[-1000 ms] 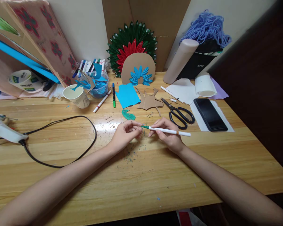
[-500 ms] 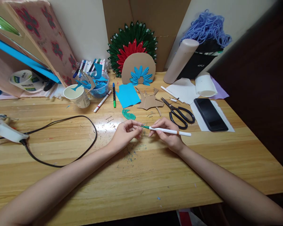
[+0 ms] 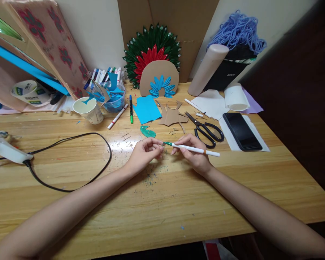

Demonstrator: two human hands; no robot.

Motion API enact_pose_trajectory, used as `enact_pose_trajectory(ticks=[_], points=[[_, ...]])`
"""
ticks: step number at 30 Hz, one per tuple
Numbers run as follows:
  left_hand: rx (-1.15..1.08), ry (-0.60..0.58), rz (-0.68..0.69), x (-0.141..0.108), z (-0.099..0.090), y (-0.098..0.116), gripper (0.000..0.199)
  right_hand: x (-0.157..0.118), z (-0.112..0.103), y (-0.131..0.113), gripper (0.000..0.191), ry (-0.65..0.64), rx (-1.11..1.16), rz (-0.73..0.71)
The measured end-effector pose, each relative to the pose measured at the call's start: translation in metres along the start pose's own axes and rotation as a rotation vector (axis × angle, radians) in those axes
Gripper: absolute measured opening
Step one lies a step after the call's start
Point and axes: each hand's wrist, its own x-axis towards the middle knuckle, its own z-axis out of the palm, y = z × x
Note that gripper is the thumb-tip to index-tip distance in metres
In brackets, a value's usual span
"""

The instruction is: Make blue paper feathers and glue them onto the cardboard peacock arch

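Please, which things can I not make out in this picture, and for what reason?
Head view: what, if anything, the left hand pinches; too small, or covered by that hand.
Head view: far end of the white corded tool; cut off by left edge.
Head view: lower part of the petalled fan; hidden behind the cardboard disc.

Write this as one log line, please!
right hand: holding white marker | left hand: near marker's green tip | scissors: on table, beside phone
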Motion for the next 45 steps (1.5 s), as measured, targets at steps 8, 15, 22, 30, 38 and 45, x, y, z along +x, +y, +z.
enact_pose_trajectory(ticks=[8, 15, 22, 30, 38, 45], points=[[-0.004, -0.006, 0.012, 0.0, -0.0007, 0.0002, 0.023, 0.0008, 0.0003, -0.0004, 0.012, 0.006, 0.004, -0.011], [0.01, -0.01, 0.018, -0.0002, 0.0002, 0.0, 0.022, 0.001, 0.0005, -0.0013, 0.013, -0.002, -0.01, 0.002], [0.022, -0.014, 0.023, 0.0005, -0.0003, -0.0004, 0.021, 0.0004, -0.0003, 0.0004, 0.012, -0.006, -0.005, 0.012], [0.007, -0.014, 0.025, 0.0008, 0.0, -0.001, 0.021, 0.0004, -0.0012, 0.0008, 0.009, -0.015, 0.001, -0.009], [0.025, -0.02, 0.027, 0.0009, -0.0013, -0.0008, 0.022, 0.0005, -0.0008, 0.0014, 0.007, -0.027, 0.021, -0.018], [0.045, 0.004, -0.043, 0.0025, -0.0035, 0.0055, 0.025, 0.0015, -0.0002, -0.0001, 0.007, 0.165, -0.044, -0.029]])
